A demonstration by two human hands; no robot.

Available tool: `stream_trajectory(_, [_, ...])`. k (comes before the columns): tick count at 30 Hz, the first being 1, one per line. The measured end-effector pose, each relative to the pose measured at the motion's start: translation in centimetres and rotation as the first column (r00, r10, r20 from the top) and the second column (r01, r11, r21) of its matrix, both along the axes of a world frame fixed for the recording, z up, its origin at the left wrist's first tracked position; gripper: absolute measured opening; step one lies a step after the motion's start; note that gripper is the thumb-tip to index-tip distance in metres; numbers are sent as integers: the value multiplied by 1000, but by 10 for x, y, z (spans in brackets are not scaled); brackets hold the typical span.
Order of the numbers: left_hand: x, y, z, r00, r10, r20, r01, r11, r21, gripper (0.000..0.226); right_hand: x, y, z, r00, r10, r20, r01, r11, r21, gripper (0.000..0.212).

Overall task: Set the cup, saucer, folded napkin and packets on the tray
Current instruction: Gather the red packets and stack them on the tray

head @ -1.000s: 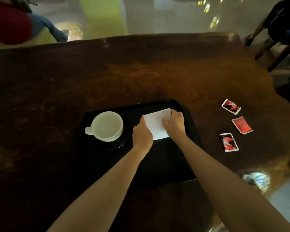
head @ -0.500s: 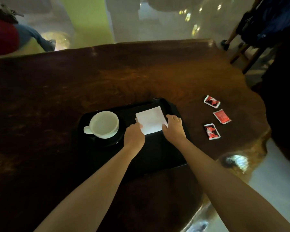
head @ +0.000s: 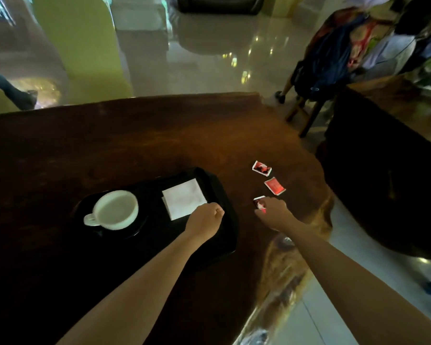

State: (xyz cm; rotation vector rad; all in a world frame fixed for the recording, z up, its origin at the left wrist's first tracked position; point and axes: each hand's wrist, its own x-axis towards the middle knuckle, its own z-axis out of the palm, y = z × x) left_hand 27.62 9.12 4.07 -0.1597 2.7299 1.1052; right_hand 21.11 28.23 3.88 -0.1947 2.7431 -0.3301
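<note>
Dark wooden table (head: 139,140) holds a black tray (head: 225,220) with cup (head: 116,210), saucer (head: 134,231) and folded napkin (head: 184,198) set; left hand (head: 205,221) hovers curled, empty; right hand (head: 274,211) touches the nearest of 3 red packets (head: 259,202), grip unclear; next, pinching and lifting it

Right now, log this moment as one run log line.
cup, saucer, napkin: on tray | right hand: on nearest packet | two packets on table | left hand: over tray
</note>
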Motion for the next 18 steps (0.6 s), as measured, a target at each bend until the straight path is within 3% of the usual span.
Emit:
stream_trajectory(9, [-91, 112, -39, 992, 52, 116, -51, 999, -14, 47, -102, 88, -28, 998, 34, -57, -31, 998, 47, 50])
stream_trajectory(15, [-133, 170, -77, 979, 99, 177, -49, 962, -268, 70, -149, 113, -61, 997, 75, -32, -74, 996, 39, 63])
stream_trajectory(18, [-144, 175, -80, 972, 152, 178, -81, 932, -352, 69, -160, 110, -74, 993, 104, -54, -103, 994, 27, 62])
